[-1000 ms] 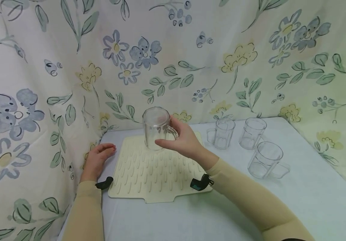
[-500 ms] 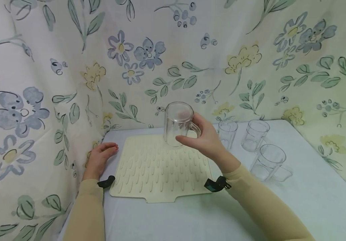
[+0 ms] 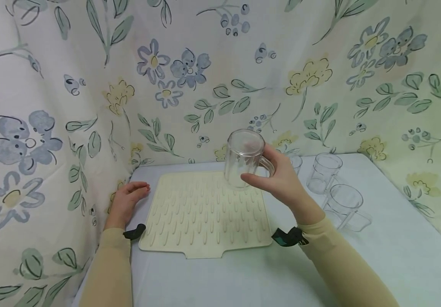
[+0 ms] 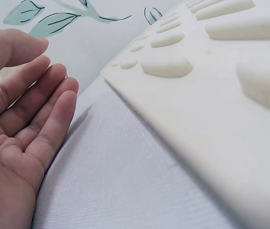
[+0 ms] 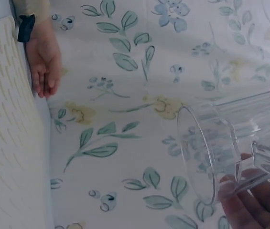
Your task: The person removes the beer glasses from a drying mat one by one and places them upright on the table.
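Note:
My right hand (image 3: 281, 177) grips a clear glass mug (image 3: 239, 166) above the right back part of a cream ridged draining mat (image 3: 205, 217). Fingers and thumb are round the mug's side and handle. The mug hangs mouth down; in the right wrist view its rim (image 5: 197, 155) points toward the mat's side. Beside the mat's left edge, my left hand (image 3: 126, 202) rests on the cloth, holding nothing. Its fingers (image 4: 53, 109) lie loosely bent in the left wrist view.
Several clear mugs stand at the right: one (image 3: 324, 170) at the back, one (image 3: 344, 200) nearer, and another (image 3: 296, 164) partly behind my right hand. A white cloth (image 3: 258, 277) covers the table. Floral curtains (image 3: 220, 64) hang behind and along the left.
My right hand has carried the mug to the right above the mat, in front of the standing mugs. The left hand has stayed in place beside the mat.

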Demonstrator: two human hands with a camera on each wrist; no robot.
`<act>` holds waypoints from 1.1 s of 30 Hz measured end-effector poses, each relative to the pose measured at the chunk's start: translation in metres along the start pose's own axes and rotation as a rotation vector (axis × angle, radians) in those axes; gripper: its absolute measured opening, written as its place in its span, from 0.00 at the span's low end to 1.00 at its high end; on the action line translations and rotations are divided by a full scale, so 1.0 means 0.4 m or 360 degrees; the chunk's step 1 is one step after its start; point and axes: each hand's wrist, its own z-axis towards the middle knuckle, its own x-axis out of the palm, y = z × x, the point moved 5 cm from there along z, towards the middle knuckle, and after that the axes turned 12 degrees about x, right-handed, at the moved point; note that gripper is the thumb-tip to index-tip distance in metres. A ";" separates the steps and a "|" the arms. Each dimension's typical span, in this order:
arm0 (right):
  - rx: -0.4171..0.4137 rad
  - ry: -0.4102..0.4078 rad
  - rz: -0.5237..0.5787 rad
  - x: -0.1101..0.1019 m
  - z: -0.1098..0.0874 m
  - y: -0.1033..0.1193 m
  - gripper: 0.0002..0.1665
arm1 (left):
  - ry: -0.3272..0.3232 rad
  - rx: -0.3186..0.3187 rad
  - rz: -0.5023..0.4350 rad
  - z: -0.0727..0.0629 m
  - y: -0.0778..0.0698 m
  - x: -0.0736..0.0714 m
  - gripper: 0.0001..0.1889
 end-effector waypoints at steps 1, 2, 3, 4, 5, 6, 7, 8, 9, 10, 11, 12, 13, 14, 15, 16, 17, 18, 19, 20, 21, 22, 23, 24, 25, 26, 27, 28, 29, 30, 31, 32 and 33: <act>0.0002 -0.0001 -0.0013 -0.004 -0.001 0.000 0.43 | -0.0003 -0.0004 -0.0003 0.001 0.001 0.000 0.26; 0.0010 -0.0004 -0.0022 -0.009 -0.002 0.000 0.43 | -0.0005 -0.0010 -0.0008 0.001 0.000 0.001 0.26; 0.0009 -0.0008 -0.0031 -0.013 -0.003 0.000 0.42 | -0.0008 -0.0014 -0.0016 0.002 0.001 0.002 0.26; 0.0009 -0.0014 -0.0036 -0.018 -0.005 -0.001 0.42 | -0.0005 -0.0015 -0.0020 0.003 0.001 0.003 0.26; 0.0010 -0.0019 -0.0041 -0.023 -0.006 -0.001 0.42 | -0.0005 -0.0017 -0.0029 0.004 0.000 0.004 0.26; 0.0006 -0.0022 -0.0048 -0.027 -0.007 0.000 0.42 | -0.0002 -0.0016 -0.0035 0.004 -0.002 0.005 0.26; 0.0002 -0.0026 -0.0055 -0.031 -0.009 0.000 0.42 | 0.0001 -0.0015 -0.0040 0.004 -0.003 0.005 0.26; -0.0004 -0.0027 -0.0062 -0.034 -0.010 0.001 0.42 | 0.0008 -0.0006 -0.0056 0.004 -0.005 0.006 0.26; -0.0014 -0.0027 -0.0068 -0.036 -0.010 0.000 0.42 | 0.0008 0.0002 -0.0074 0.005 -0.007 0.005 0.27; -0.0022 -0.0026 -0.0074 -0.038 -0.010 0.000 0.43 | 0.0014 0.0013 -0.0081 0.005 -0.009 0.005 0.27; -0.0031 -0.0023 -0.0083 -0.039 -0.010 0.002 0.43 | 0.0015 0.0023 -0.0097 0.005 -0.011 0.004 0.27; -0.0040 -0.0020 -0.0087 -0.040 -0.010 0.002 0.43 | 0.0020 0.0034 -0.0110 0.006 -0.013 0.004 0.27; -0.0044 -0.0019 -0.0089 -0.041 -0.010 0.004 0.44 | 0.0021 0.0044 -0.0119 0.006 -0.015 0.003 0.27; -0.0048 -0.0018 -0.0089 -0.043 -0.009 0.005 0.45 | 0.0023 0.0053 -0.0131 0.007 -0.017 0.003 0.28; -0.0048 -0.0021 -0.0089 -0.045 -0.009 0.005 0.45 | 0.0023 0.0056 -0.0131 0.007 -0.019 0.003 0.27; -0.0045 -0.0024 -0.0089 -0.047 -0.009 0.005 0.45 | 0.0030 0.0062 -0.0119 0.008 -0.020 0.003 0.28; -0.0038 -0.0028 -0.0089 -0.048 -0.009 0.004 0.45 | 0.0033 0.0065 -0.0123 0.008 -0.022 0.004 0.28; -0.0029 -0.0034 -0.0087 -0.050 -0.009 0.004 0.45 | 0.0031 0.0062 -0.0135 0.009 -0.024 0.005 0.28; -0.0019 -0.0036 -0.0087 -0.051 -0.011 0.004 0.45 | 0.0028 0.0056 -0.0149 0.009 -0.027 0.006 0.28; -0.0012 -0.0036 -0.0083 -0.051 -0.011 0.002 0.45 | 0.0029 0.0052 -0.0172 0.009 -0.030 0.007 0.28; -0.0008 -0.0034 -0.0080 -0.051 -0.012 0.002 0.45 | 0.0029 0.0044 -0.0194 0.010 -0.034 0.007 0.28; -0.0007 -0.0029 -0.0084 -0.050 -0.014 0.003 0.45 | 0.0031 0.0038 -0.0200 0.011 -0.040 0.008 0.28; -0.0005 -0.0023 -0.0088 -0.048 -0.015 0.002 0.45 | 0.0030 0.0041 -0.0210 0.012 -0.048 0.009 0.28; -0.0006 -0.0017 -0.0088 -0.046 -0.016 0.002 0.44 | 0.0031 0.0049 -0.0212 0.014 -0.058 0.010 0.28; -0.0006 -0.0011 -0.0086 -0.044 -0.017 0.002 0.44 | 0.0037 0.0068 -0.0214 0.016 -0.071 0.009 0.28; -0.0006 -0.0007 -0.0084 -0.042 -0.018 0.001 0.44 | 0.0039 0.0093 -0.0210 0.019 -0.085 0.008 0.28; -0.0005 -0.0004 -0.0084 -0.039 -0.018 0.000 0.44 | 0.0034 0.0119 -0.0212 0.021 -0.103 0.008 0.27; -0.0006 -0.0001 -0.0087 -0.037 -0.018 -0.001 0.44 | 0.0029 0.0154 -0.0215 0.022 -0.124 0.008 0.26; -0.0002 0.0002 -0.0081 -0.036 -0.018 -0.003 0.44 | 0.0025 0.0193 -0.0228 0.023 -0.147 0.008 0.24; -0.0001 0.0006 -0.0075 -0.034 -0.018 -0.004 0.44 | 0.0022 0.0228 -0.0243 0.024 -0.172 0.008 0.23; 0.0002 0.0012 -0.0072 -0.032 -0.018 -0.005 0.45 | 0.0019 0.0264 -0.0249 0.023 -0.198 0.009 0.22; 0.0002 0.0018 -0.0069 -0.030 -0.017 -0.006 0.45 | 0.0017 0.0297 -0.0248 0.021 -0.225 0.011 0.22; 0.0003 0.0024 -0.0068 -0.029 -0.017 -0.007 0.45 | 0.0018 0.0334 -0.0252 0.019 -0.252 0.014 0.22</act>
